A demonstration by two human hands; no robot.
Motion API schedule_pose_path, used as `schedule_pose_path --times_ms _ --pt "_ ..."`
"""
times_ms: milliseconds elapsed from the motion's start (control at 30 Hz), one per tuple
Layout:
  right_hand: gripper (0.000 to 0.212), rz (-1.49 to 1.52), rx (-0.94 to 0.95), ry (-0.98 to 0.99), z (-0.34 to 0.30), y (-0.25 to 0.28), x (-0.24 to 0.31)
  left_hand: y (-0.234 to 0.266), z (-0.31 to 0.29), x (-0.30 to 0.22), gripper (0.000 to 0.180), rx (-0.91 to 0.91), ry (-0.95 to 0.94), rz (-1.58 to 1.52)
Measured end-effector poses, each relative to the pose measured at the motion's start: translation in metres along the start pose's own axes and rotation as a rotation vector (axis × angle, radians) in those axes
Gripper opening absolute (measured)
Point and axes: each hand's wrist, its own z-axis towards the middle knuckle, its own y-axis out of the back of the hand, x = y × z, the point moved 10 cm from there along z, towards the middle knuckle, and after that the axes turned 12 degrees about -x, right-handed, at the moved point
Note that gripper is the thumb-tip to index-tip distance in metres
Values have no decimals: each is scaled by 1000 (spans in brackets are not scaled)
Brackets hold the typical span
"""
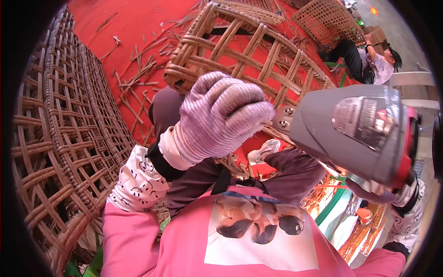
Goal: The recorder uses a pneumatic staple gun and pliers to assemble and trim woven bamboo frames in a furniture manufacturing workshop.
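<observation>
At twelve to one o'clock stands our woven basket (247,56), the red floor (120,23) showing through its lattice, and at nine o'clock the tall wickerwork (62,124) bounds our space, while toward eleven the floor gives open room between them, strewn with scraps (138,74). Our left hand (224,115) is curled closed near the basket's closer edge, though what it may hold we cannot tell. Our right hand (369,191), mostly hidden, grips the grey power tool (318,120) at three o'clock, its nose just beside the left.
</observation>
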Motion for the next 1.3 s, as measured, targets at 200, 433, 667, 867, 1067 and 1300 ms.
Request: schedule_pose_path --times_ms 200,433,667,867,1067,1300 --pt "14 464 -289 -362 -52 -3 -48 -7 9 -1 16 88 -58 14" --pt "22 618 -974 -882 -259 -34 -196 -51 45 15 13 187 41 365" --pt "54 -181 -713 -1502 -429 -151 -300 -46 51 37 33 103 72 313" --pt "64 -382 -639 -1419 -514 -263 -385 4 20 131 76 -5 440 350" --pt "61 -570 -367 -1182 -409 -165 -371 -30 -37 182 77 57 996 -298" --pt "49 -115 -911 276 -1 39 -107 -31 -70 206 61 -182 1118 -401"
